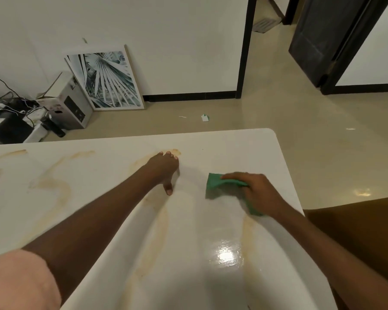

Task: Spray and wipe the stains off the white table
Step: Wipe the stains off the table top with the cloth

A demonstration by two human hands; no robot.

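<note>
Near edge: the white table (211, 287) runs under both forearms, glossy and wet-looking in the near middle, where the ceiling light glares back.
Risk, near streaks: two long tan stains (157, 238) run from near to far between the arms; if the cloth stays on the right, these will likely dry in place and need a second spray.
Risk, slipping: the surface looks slick, so a hand leaning on it could slide and smear the brown marks wider.
Right hand: the right hand (259, 191) lies over a green cloth (217, 184), fingers curled on its bunched top, pressing it down near the table's right edge; the cloth is blurred, so I take it to be mid-wipe.
Left hand: the left hand (166, 168) reaches farther out, palm down with fingers straight and thumb splayed, holding nothing, its fingertips touching a stain.
Left side: more tan smears (56, 184) lie well apart from the cloth, untouched.
Spray bottle: not in sight.
Far: a framed leaf print (108, 79) leans on the wall.
</note>
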